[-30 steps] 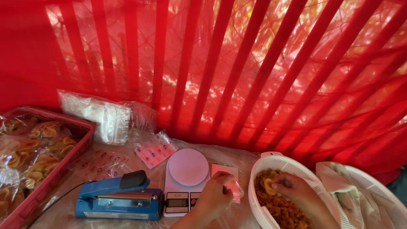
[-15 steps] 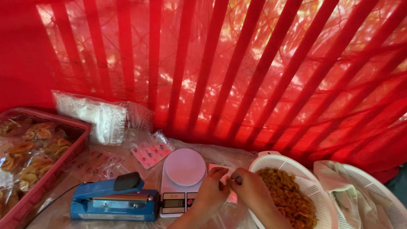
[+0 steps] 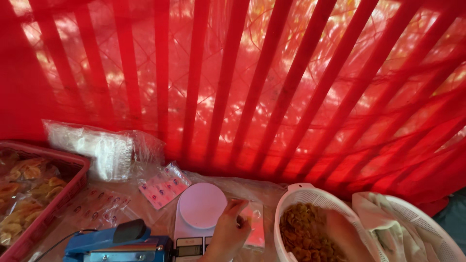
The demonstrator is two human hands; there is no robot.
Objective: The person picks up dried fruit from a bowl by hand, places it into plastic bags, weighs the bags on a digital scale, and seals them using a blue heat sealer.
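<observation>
pinching clear bag (image 3: pixel 253 224), left hand (image 3: pixel 227 235) raised

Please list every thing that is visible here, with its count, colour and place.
Scale: 1, white, centre front.
Sealer: 1, blue, left front.
Crate: 1, red, far left, holds bagged snacks.
Bag stack: 1, clear, behind crate.
Label sheets: several, pink, beside scale.
Colander: 1, white, right, holds fried snacks.
Cloth: 1, white, in far-right basket.
Small bag: 1, clear, held beside scale.
Curtain: red, background.
Left hand: holds small bag.
Right hand: in colander.
</observation>
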